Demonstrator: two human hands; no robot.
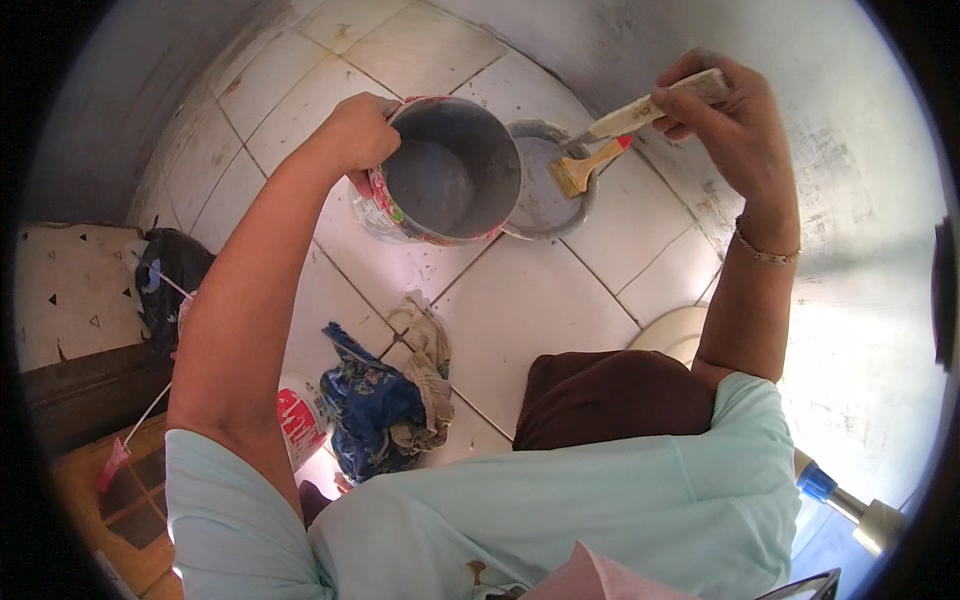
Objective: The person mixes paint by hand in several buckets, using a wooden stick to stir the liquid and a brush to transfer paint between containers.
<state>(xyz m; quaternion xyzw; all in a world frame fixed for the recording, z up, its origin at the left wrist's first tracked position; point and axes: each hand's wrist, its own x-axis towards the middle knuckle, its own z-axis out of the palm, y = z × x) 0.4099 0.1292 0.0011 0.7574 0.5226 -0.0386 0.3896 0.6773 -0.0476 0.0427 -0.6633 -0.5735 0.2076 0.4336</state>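
Observation:
My left hand is closed on the rim of a paint bucket with a colourful label. The bucket leans right, its mouth toward me, grey paint coating its inside. Beside it on the floor sits a shallow grey basin holding pale grey liquid, partly hidden by the bucket. A paintbrush with a yellow, red-tipped handle rests at the basin's right side. Above it, my right hand grips the pale, smeared handle of what looks like a putty knife. The tool's dark end is over the basin, near the brush.
Blue and beige rags lie on the white tile floor below the bucket. Next to them stands a white and red container, partly behind my left arm. Walls rise close on both sides. A round pale lid-like object is near my right knee.

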